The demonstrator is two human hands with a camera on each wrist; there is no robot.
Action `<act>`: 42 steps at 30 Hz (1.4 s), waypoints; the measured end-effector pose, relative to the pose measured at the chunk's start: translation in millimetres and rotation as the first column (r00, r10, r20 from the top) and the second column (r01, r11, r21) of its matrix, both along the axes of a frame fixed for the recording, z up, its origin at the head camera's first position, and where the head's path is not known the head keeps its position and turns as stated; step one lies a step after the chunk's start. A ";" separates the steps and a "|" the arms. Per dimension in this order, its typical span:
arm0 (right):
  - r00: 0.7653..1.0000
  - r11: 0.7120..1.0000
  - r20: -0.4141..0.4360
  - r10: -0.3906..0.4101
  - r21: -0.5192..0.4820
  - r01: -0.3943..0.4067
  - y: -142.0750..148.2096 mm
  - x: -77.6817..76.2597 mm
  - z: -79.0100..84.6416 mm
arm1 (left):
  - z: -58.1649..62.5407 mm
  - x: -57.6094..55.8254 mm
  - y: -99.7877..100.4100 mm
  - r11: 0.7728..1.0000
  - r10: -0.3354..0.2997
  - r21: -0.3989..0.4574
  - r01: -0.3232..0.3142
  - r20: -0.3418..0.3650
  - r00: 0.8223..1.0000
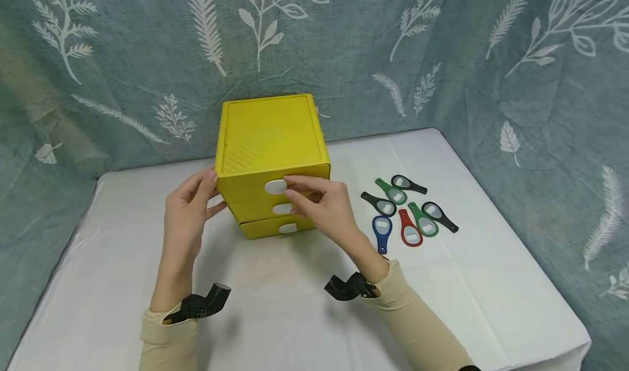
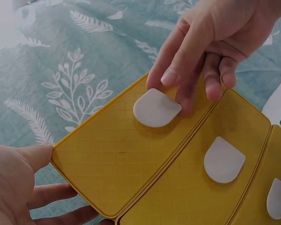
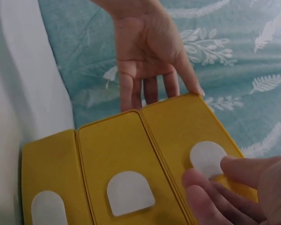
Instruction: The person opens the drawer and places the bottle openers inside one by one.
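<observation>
A yellow three-drawer box (image 1: 272,136) stands on the white-covered table, with a white pull tab on each drawer front. My right hand (image 1: 321,204) pinches the top drawer's white pull tab (image 2: 154,108) between thumb and fingers; in the right wrist view the thumb (image 3: 246,169) lies at the tab's edge. The left hand (image 1: 187,207) rests against the box's left side, its thumb at the top front corner and its fingers fairly straight along the side. All the drawers look closed. The middle tab (image 3: 130,192) and the bottom tab (image 1: 288,228) are untouched.
Several bottle openers lie to the right of the box, among them a blue one (image 1: 381,232), a red one (image 1: 410,229), a green one (image 1: 425,221) and a black one (image 1: 439,215). Behind the table (image 1: 472,305) hangs a green-blue leaf-patterned cloth (image 1: 344,49).
</observation>
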State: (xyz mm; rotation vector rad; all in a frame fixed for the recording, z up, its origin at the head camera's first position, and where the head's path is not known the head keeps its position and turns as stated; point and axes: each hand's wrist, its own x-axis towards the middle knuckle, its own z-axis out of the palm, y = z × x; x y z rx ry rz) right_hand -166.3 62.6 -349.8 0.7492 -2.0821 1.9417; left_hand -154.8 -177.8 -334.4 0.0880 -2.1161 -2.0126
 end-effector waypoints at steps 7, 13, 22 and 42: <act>0.999 0.999 0.008 -0.031 -0.019 0.031 -9.3 -12.0 -11.3 | -1.3 1.7 -5.7 1.000 0.014 0.023 -0.014 0.019 1.000; 0.998 0.998 0.042 -0.038 -0.051 0.040 -10.0 -14.1 -11.5 | -0.2 0.1 -4.7 1.000 0.011 0.009 -0.011 0.016 1.000; 0.994 0.997 0.087 -0.070 -0.014 0.072 -6.3 -16.7 -4.9 | 0.2 -2.9 -2.7 1.000 -0.013 0.011 0.013 0.010 1.000; 0.936 0.994 0.353 -0.021 -0.091 0.056 -13.2 -6.5 14.0 | 2.5 0.5 -8.0 0.999 -0.043 0.022 0.043 0.022 0.999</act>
